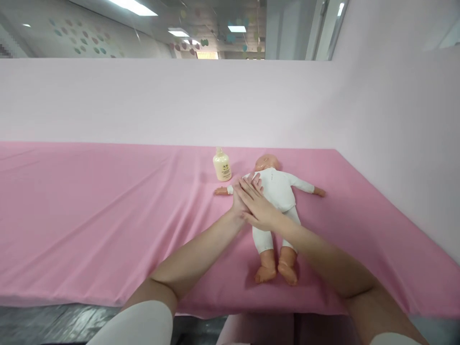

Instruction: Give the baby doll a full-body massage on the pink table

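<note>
A baby doll point(278, 191) in a white suit lies on its back on the pink cloth point(89, 211), head toward the far wall and arms spread. Both of my hands hover over its chest, palms together. My right hand point(257, 208) lies flat on top of my left hand point(241, 195), whose fingertips show beyond it near the doll's shoulder. Neither hand grips anything. A small cream-coloured bottle point(222, 165) stands upright just left of the doll's head.
The pink cloth covers a long table with a pale pink partition point(143, 100) behind and to the right. The table's near edge point(72, 299) runs along the bottom, with a dark floor below it.
</note>
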Available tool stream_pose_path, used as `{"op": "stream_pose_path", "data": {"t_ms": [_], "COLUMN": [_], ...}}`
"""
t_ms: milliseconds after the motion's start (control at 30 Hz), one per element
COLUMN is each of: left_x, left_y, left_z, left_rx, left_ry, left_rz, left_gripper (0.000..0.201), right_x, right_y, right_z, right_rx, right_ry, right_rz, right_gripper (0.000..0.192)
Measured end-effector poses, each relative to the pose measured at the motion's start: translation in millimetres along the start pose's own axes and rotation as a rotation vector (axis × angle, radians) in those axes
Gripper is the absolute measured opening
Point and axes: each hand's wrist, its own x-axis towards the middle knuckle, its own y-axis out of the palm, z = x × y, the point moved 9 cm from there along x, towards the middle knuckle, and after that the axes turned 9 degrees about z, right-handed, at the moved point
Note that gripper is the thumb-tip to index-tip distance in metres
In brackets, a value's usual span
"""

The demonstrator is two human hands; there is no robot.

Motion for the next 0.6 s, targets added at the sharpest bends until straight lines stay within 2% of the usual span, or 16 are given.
{"op": "stream_pose_path", "data": {"t_ms": [67,133,200,267,300,400,500,600], "left_x": [-8,-10,-6,0,3,9,10,9], "left_y": [22.3,39.7,46.7,43.4,42.3,38.7,37.9,37.6], "left_z": [-9,-13,-11,-2,5,22,30,31], "left_rx": [-0.139,-0.213,-0.099,0.153,0.283,0.52,0.591,0.6], "left_ry": [0.058,0.072,0.059,0.032,0.002,-0.015,-0.027,-0.027], "left_rz": [0.071,0.159,0.23,0.258,0.292,0.349,0.357,0.347], "left_gripper": [0.059,0.053,0.051,0.047,0.047,0.052,0.057,0.061], "right_x": [-4,-10,-16,-21,-22,-21,-20,-25], "right_y": [-11,-22,-18,-2,8,18,17,13], "right_z": [-19,-61,-105,-138,-145,-150,-149,-158], "right_rx": [-0.055,-0.068,-0.06,-0.045,-0.054,-0.113,-0.15,-0.156], "right_ry": [-0.055,0.045,0.193,0.335,0.361,0.387,0.434,0.568], "right_rz": [-0.045,-0.144,-0.139,-0.054,0.0,0.024,0.007,-0.033], "right_gripper": [0.068,0.061,0.059,0.059,0.058,0.056,0.056,0.059]}}
